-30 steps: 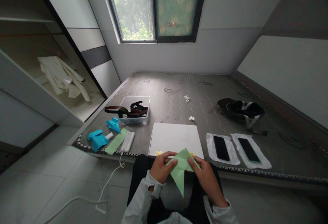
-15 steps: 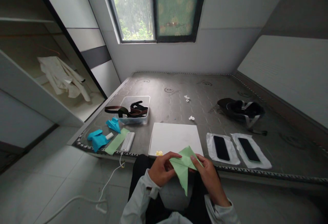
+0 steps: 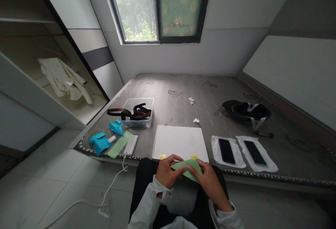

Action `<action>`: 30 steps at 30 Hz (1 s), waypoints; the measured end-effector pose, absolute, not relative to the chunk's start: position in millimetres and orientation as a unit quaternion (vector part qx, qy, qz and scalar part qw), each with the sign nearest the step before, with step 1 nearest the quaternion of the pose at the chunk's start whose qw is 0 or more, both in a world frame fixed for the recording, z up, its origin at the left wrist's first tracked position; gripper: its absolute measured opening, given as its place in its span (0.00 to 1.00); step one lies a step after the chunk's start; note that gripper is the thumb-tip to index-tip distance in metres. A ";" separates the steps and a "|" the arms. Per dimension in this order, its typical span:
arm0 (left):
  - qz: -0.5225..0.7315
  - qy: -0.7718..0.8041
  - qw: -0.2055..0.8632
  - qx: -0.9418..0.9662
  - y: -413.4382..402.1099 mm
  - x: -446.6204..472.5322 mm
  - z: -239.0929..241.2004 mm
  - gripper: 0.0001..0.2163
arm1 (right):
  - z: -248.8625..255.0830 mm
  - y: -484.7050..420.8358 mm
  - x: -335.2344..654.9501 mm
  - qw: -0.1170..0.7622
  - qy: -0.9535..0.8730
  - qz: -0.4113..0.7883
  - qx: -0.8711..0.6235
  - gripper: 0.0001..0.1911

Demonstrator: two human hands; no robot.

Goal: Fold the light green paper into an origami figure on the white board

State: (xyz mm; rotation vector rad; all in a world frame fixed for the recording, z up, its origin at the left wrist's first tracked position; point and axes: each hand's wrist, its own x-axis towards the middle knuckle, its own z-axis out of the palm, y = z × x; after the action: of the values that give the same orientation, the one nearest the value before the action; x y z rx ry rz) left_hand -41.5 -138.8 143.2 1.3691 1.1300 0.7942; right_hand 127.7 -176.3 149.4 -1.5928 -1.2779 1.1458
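A folded sheet of light green paper (image 3: 191,167) is held between both hands, just in front of the white flat box's near edge. My left hand (image 3: 168,171) pinches its left side, thumb on top. At the right side, my right hand (image 3: 210,180) grips it with the thumb pressed on the near face; the two thumbtips lie close together. The fingers behind the paper are partly hidden. On the white box (image 3: 180,141) sit a small crumpled yellow piece (image 3: 163,156) and a flat yellow piece (image 3: 194,157) close to my right fingers.
Left on the mattress (image 3: 170,110) are a clear bin (image 3: 138,122) with belts, blue folded papers (image 3: 101,143), a green strip (image 3: 119,145) and a corded power strip (image 3: 130,145). Two phones (image 3: 227,151) on white wrappers and a dark cap (image 3: 246,113) lie right. White scraps (image 3: 196,120) lie beyond the box.
The green paper has gone from a spread, pointed shape hanging down to a compact folded shape. My hands have come closer together, and the flat yellow piece now shows.
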 end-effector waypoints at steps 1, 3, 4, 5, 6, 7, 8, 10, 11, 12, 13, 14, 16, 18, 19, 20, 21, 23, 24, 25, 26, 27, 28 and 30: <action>0.333 0.477 0.565 0.586 -139.3 -41.5 143.7 0.12 | 148.6 -176.0 127.5 0.388 -0.503 0.439 -0.635 0.21; 0.335 0.477 0.565 0.584 -140.0 -40.9 143.5 0.13 | 146.1 -175.5 127.5 0.393 -0.494 0.431 -0.645 0.24; 0.340 0.479 0.565 0.579 -140.1 -40.3 142.6 0.15 | 144.7 -175.4 127.6 0.397 -0.487 0.433 -0.647 0.26; 0.347 0.483 0.566 0.570 -140.1 -39.4 141.2 0.18 | 143.6 -175.4 127.6 0.402 -0.479 0.435 -0.648 0.26; 0.357 0.488 0.570 0.556 -140.1 -38.4 139.4 0.20 | 142.8 -175.4 127.4 0.407 -0.471 0.439 -0.648 0.27; 0.368 0.492 0.575 0.540 -140.0 -37.5 137.4 0.22 | 142.4 -175.4 127.0 0.413 -0.464 0.441 -0.648 0.27; 0.381 0.494 0.580 0.523 -139.9 -36.6 135.4 0.22 | 142.4 -175.5 126.4 0.421 -0.459 0.441 -0.647 0.27; 0.407 0.493 0.584 0.500 -139.6 -35.6 132.0 0.20 | 143.5 -175.5 124.7 0.448 -0.446 0.444 -0.635 0.24; 0.420 0.488 0.586 0.492 -139.4 -35.5 130.9 0.18 | 144.4 -175.5 123.8 0.463 -0.436 0.450 -0.627 0.23; 0.430 0.480 0.591 0.484 -139.1 -35.6 130.3 0.17 | 145.4 -175.5 123.0 0.476 -0.424 0.459 -0.619 0.22; 0.438 0.472 0.600 0.475 -138.7 -36.0 130.1 0.17 | 146.5 -175.6 122.3 0.484 -0.411 0.470 -0.613 0.22; 0.442 0.464 0.612 0.464 -138.3 -36.6 130.5 0.18 | 147.6 -175.8 121.8 0.487 -0.400 0.479 -0.611 0.22; 0.440 0.451 0.641 0.438 -137.8 -37.6 132.1 0.20 | 149.9 -176.5 121.5 0.485 -0.388 0.479 -0.620 0.24; 0.411 0.439 0.673 0.431 -138.2 -38.1 134.4 0.22 | 151.9 -177.1 121.7 0.487 -0.386 0.457 -0.636 0.25; 0.391 0.432 0.686 0.436 -138.7 -38.1 135.6 0.23 | 152.5 -177.2 121.8 0.491 -0.386 0.444 -0.642 0.26; 0.370 0.425 0.697 0.444 -139.4 -37.9 136.7 0.23 | 152.6 -177.2 121.9 0.492 -0.386 0.436 -0.647 0.27; 0.351 0.419 0.704 0.454 -140.1 -37.5 137.7 0.23 | 152.2 -177.0 121.8 0.495 -0.386 0.431 -0.648 0.27; 0.332 0.418 0.705 0.468 -141.1 -36.6 139.2 0.23 | 149.9 -176.4 121.2 0.511 -0.383 0.416 -0.648 0.28; 0.333 0.424 0.698 0.472 -141.1 -36.2 139.6 0.23 | 148.3 -176.1 120.7 0.524 -0.383 0.401 -0.647 0.29; 0.338 0.433 0.688 0.474 -140.8 -35.9 139.8 0.22 | 146.8 -175.9 120.1 0.534 -0.386 0.383 -0.648 0.31; 0.343 0.444 0.678 0.476 -140.0 -35.8 139.7 0.21 | 145.7 -175.9 119.4 0.540 -0.394 0.362 -0.650 0.32; 0.347 0.455 0.667 0.478 -139.0 -35.9 139.5 0.20 | 145.1 -176.2 118.7 0.538 -0.411 0.341 -0.652 0.30; 0.349 0.467 0.656 0.480 -137.9 -36.2 139.1 0.20 | 145.3 -176.6 118.0 0.526 -0.436 0.325 -0.654 0.27; 0.347 0.485 0.638 0.487 -136.0 -37.3 138.5 0.18 | 147.4 -178.0 116.5 0.488 -0.491 0.305 -0.654 0.19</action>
State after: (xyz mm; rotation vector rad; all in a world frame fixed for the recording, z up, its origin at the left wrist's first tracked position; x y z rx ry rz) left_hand -37.3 -136.0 138.5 1.1122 1.1060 0.7921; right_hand 116.5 -178.0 147.4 -1.5902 -1.1929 0.7422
